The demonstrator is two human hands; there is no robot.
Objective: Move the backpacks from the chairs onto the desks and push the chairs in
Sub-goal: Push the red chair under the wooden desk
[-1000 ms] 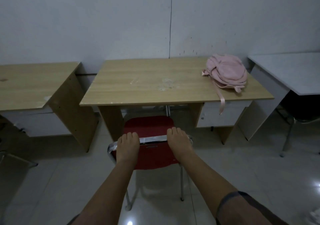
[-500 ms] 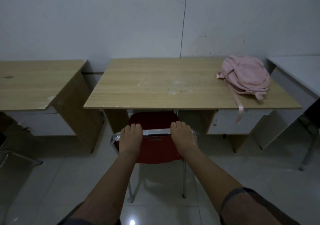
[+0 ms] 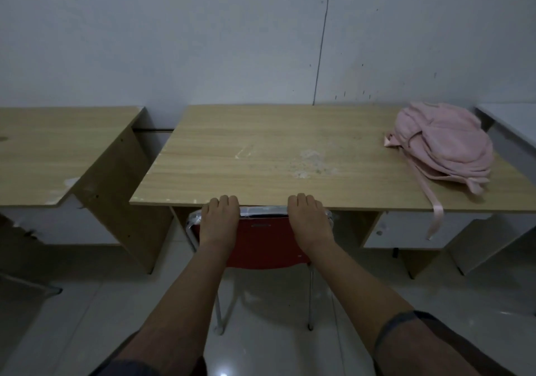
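A red chair (image 3: 262, 243) with a chrome frame stands under the front edge of the middle wooden desk (image 3: 275, 158); its seat is hidden beneath the top. My left hand (image 3: 219, 220) and my right hand (image 3: 309, 220) both grip the chrome top rail of the chair's back, fingers curled over it, right at the desk edge. A pink backpack (image 3: 443, 143) lies on the desk's right end, one strap hanging over the front edge.
A second wooden desk (image 3: 58, 149) stands to the left, a narrow gap between the two. A white desk (image 3: 513, 123) shows at the far right. Grey wall behind, glossy tiled floor (image 3: 87, 317) below. A metal chair leg pokes in at lower left.
The chair has slid forward under the middle desk with both hands on its back rail; its seat, seen before, is now hidden. I have stepped closer to the desk.
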